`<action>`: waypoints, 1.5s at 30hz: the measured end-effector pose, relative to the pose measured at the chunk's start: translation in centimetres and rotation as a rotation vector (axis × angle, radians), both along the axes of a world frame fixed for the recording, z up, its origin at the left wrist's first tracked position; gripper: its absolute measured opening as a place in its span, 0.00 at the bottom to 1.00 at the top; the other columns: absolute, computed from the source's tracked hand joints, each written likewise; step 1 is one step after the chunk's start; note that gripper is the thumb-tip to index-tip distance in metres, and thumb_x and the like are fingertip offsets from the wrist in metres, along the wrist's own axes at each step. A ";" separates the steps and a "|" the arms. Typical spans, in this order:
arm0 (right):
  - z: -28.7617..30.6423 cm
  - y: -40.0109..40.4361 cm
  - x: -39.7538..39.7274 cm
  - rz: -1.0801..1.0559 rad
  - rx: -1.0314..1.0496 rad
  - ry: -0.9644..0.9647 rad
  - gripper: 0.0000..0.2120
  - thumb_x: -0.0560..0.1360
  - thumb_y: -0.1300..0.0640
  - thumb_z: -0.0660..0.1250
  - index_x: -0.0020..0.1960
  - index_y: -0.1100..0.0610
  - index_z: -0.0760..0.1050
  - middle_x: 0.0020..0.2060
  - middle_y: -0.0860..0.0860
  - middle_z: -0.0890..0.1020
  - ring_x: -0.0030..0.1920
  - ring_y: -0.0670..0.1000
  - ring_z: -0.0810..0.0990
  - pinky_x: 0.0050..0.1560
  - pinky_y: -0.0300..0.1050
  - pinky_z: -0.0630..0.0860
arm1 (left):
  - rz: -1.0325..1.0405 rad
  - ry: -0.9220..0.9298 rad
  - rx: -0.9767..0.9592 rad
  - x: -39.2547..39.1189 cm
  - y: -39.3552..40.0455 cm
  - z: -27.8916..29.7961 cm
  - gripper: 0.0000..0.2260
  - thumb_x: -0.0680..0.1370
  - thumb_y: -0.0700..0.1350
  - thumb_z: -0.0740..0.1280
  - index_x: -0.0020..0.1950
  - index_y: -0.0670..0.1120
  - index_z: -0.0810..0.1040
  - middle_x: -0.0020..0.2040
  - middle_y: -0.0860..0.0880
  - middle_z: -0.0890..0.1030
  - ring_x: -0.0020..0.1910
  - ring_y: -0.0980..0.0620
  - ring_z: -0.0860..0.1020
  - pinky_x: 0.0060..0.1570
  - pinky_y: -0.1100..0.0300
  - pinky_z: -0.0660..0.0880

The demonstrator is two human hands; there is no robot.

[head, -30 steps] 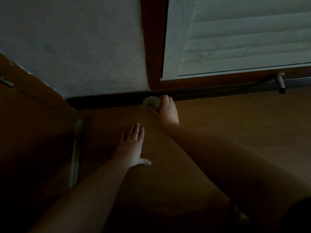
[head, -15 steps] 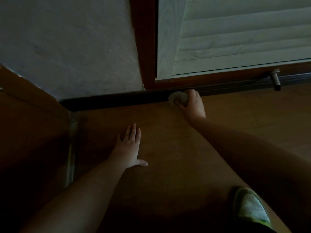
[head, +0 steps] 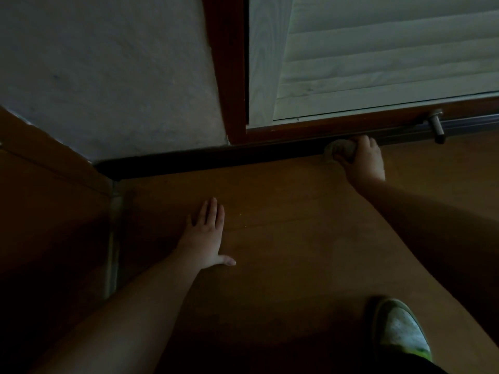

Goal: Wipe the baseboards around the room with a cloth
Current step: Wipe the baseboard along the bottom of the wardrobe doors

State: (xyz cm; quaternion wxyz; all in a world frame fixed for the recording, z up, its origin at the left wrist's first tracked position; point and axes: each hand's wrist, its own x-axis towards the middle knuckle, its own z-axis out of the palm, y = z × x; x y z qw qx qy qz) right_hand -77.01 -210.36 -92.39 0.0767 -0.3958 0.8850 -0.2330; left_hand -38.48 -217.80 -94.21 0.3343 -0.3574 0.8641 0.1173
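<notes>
A dark baseboard (head: 205,161) runs along the foot of the grey wall and under the red-brown frame of a white shutter door. My right hand (head: 363,160) grips a small bunched grey cloth (head: 339,151) and holds it against the baseboard below the door frame. My left hand (head: 205,236) lies flat on the wooden floor, fingers straight, thumb out to the right, well to the left of the cloth.
A metal door stop (head: 437,125) sticks out of the rail just right of my right hand. A wooden panel (head: 51,201) with a metal edge strip (head: 113,238) closes off the left. My white shoe (head: 402,330) stands at bottom right.
My right hand has slid the cloth rightward along the baseboard, from under the wall corner to under the shutter door. The left hand stayed flat on the floor.
</notes>
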 end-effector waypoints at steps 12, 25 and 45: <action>0.7 -4.0 12.6 0.192 -0.084 -0.176 0.26 0.73 0.44 0.71 0.65 0.54 0.69 0.60 0.52 0.75 0.59 0.49 0.74 0.55 0.41 0.71 | 0.014 0.021 0.012 0.1 0.0 0.1 0.63 0.65 0.74 0.69 0.79 0.44 0.32 0.78 0.42 0.29 0.78 0.39 0.34 0.75 0.34 0.47; 2.9 -8.0 15.0 0.195 -0.125 -0.244 0.22 0.75 0.48 0.71 0.63 0.56 0.70 0.58 0.53 0.76 0.59 0.51 0.76 0.57 0.46 0.76 | 0.049 -0.013 0.040 -0.3 0.0 0.4 0.63 0.66 0.72 0.70 0.78 0.45 0.30 0.77 0.43 0.26 0.77 0.39 0.32 0.75 0.34 0.45; 7.2 -2.7 -0.3 0.100 0.202 0.016 0.25 0.75 0.52 0.71 0.65 0.63 0.68 0.60 0.61 0.74 0.61 0.60 0.74 0.57 0.52 0.73 | 0.145 -0.097 0.092 -2.2 0.8 2.0 0.61 0.69 0.61 0.76 0.78 0.41 0.31 0.75 0.40 0.26 0.77 0.36 0.32 0.75 0.32 0.49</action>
